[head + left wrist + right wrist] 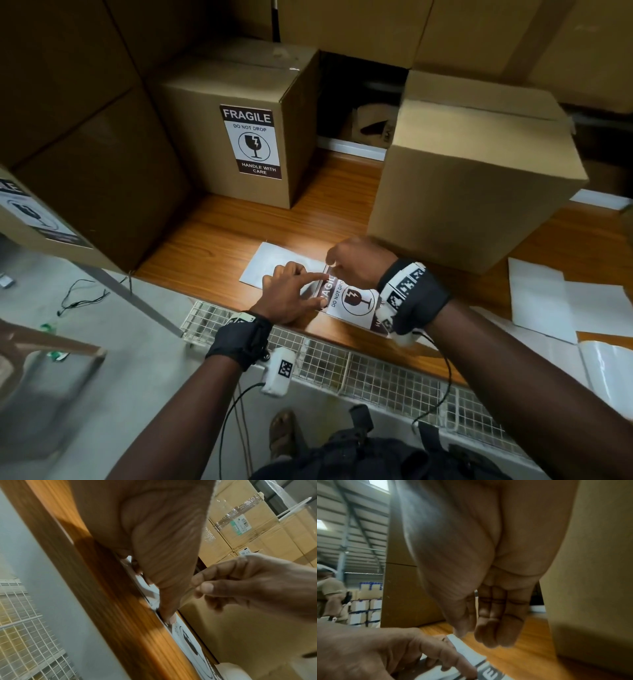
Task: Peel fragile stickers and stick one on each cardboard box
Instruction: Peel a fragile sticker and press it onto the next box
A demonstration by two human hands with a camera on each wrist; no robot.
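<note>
Two hands on one fragile sticker lying on the worktop: our left hand presses it down with straight fingers, our right hand pinches its top edge. We'd peel slow and low, backing pinned. It reads "DO NOT DROP"; the labelled box adds "FRAGILE", "HANDLE WITH CARE".

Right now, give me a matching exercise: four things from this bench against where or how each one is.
Things:
1. left hand
2. right hand
3. back box
4. right box

States:
A. no sticker on the sides in view
B. fragile sticker stuck on its front
C. pinching the top edge of the sticker sheet
D. fingers pressing the sheet down on the wooden bench

Pairs: 1-D, 2-C, 3-B, 4-A
</note>
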